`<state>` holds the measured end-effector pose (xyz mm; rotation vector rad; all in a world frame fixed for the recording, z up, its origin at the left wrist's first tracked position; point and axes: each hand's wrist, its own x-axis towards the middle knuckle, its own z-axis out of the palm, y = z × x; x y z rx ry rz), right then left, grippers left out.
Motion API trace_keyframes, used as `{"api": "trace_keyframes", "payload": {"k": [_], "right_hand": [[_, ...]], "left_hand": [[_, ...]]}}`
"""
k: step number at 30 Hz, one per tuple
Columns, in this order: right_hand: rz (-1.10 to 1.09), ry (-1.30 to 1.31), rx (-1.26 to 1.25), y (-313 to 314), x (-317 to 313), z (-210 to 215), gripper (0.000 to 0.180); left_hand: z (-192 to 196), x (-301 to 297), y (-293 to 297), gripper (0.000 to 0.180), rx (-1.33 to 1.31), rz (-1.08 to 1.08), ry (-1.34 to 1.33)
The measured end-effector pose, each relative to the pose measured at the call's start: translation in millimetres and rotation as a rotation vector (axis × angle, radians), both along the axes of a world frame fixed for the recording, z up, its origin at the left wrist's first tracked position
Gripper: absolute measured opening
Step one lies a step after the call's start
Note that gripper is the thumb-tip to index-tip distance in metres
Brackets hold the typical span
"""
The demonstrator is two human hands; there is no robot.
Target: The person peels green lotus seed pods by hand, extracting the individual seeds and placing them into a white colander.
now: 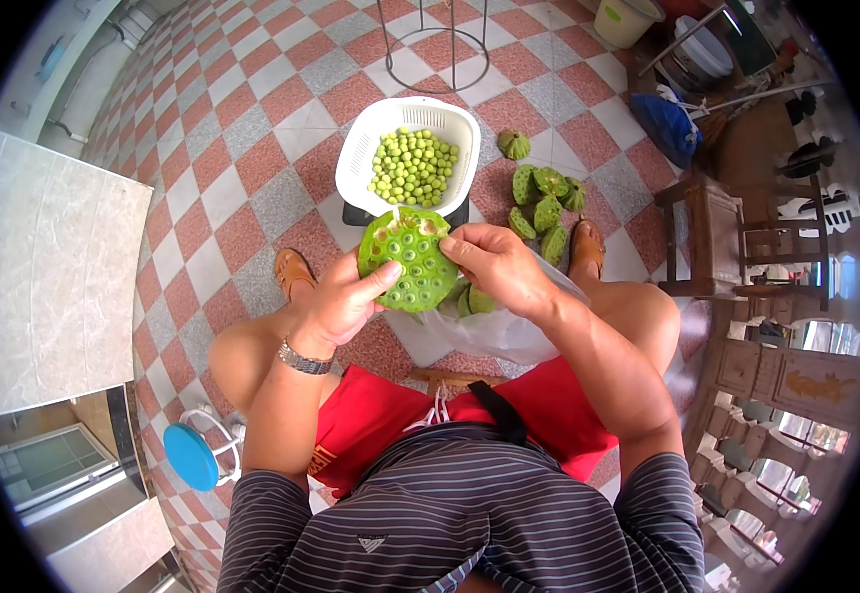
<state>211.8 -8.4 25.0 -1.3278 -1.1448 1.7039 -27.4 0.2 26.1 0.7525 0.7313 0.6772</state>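
Right, the left hand (349,299) was closed on a round, flat-faced green seed pod (412,272), thumb over the face, fingers behind. The right hand (499,262) had thumb and forefinger closed on the pod's upper right edge; couldn't tell if a seed was pinched there. Pod sat face-up between both hands, top cells torn open, lower ones filled. Near edge of a white plastic slotted basket (355,163) was just beyond it, loose round green seeds (412,166) inside, dark flat base (356,214) underneath. A translucent white plastic bag (509,339) with more green pods lay below the hands, between the knees. Farther right, a cluster of cone-backed green pods (549,182) lay on red-and-white checkered tiles (237,165).
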Motion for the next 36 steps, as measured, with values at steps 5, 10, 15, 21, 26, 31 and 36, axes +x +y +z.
{"api": "trace_keyframes", "payload": {"k": [5,10,15,21,26,31,36], "right_hand": [[0.038,-0.143,0.111,1.6,1.8,2.2,0.031],[0.066,-0.261,0.179,0.7,2.5,13.5,0.029],[0.066,-0.326,0.315,-0.6,1.9,1.9,0.027],[0.102,-0.283,0.249,3.6,4.6,5.9,0.028],[0.177,-0.3,0.165,5.5,9.6,9.4,0.032],[0.219,-0.432,0.209,4.5,11.0,2.5,0.031],[0.097,-0.493,0.351,-2.3,2.6,-5.1,0.026]], "left_hand": [[-2.5,8.2,-2.8,0.041,0.029,0.116,0.014],[-5.5,8.7,-1.9,0.044,0.007,0.152,-0.024],[-2.7,11.9,-2.7,0.043,0.038,0.139,-0.005],[-6.6,11.5,-2.7,0.043,0.081,0.171,0.014],[-11.3,10.9,-3.2,0.043,0.096,0.176,0.065],[-4.0,14.0,-6.8,0.042,0.23,0.082,0.225],[-8.4,11.4,-6.4,0.043,0.23,0.065,0.16]]}}
